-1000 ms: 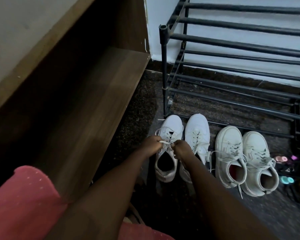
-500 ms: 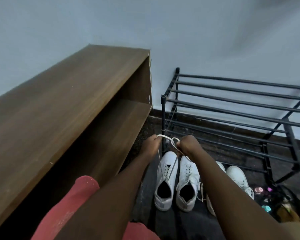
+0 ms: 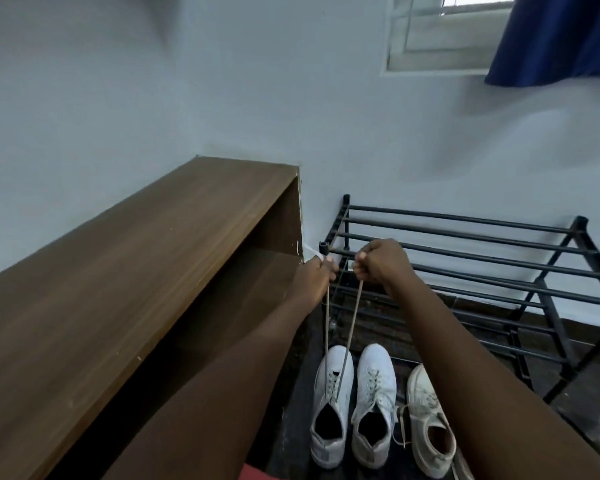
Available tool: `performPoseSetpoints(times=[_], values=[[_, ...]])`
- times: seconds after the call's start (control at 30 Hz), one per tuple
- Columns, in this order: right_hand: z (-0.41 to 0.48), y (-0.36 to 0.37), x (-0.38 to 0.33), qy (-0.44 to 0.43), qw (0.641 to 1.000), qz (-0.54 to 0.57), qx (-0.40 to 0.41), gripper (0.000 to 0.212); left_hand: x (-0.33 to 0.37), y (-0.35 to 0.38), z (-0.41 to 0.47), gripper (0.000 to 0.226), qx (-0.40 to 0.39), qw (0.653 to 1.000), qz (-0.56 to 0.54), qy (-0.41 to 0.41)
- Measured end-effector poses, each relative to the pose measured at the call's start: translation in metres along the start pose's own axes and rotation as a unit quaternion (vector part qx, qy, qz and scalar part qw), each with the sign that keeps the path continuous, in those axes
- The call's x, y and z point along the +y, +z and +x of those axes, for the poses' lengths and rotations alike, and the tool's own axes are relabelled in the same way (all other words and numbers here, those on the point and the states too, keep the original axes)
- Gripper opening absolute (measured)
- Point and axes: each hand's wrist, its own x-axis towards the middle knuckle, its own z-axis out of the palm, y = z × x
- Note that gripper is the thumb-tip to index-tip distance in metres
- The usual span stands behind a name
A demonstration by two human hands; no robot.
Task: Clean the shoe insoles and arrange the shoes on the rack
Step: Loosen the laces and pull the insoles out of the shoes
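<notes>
Laces (image 3: 352, 323) run taut from the leftmost shoe (image 3: 329, 448), on the floor before the rack (image 3: 555, 327), to our left hand (image 3: 316, 277) and right hand (image 3: 381, 263), each gripping one; pulling harder may topple it.

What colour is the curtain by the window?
The curtain is dark blue; the head view shows it at the top right.

2 hands (image 3: 317, 277) (image 3: 378, 263) pulling laces (image 3: 350, 327), white shoe (image 3: 331, 407)
</notes>
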Motion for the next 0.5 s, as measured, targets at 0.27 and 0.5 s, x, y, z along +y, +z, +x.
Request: performPoseSetpoints(times=[0.27,0.5], values=[[0.030,0.021,0.044,-0.050,0.991,-0.125,-0.008,0.019,-0.042,0.025,0.021,0.028,-0.073,0.996,-0.003,-0.042],[0.050,0.070,0.177,0.037,0.982,-0.174,-0.060,0.015,-0.155,0.072,0.025,0.041,-0.147,0.981,0.077,-0.099]])
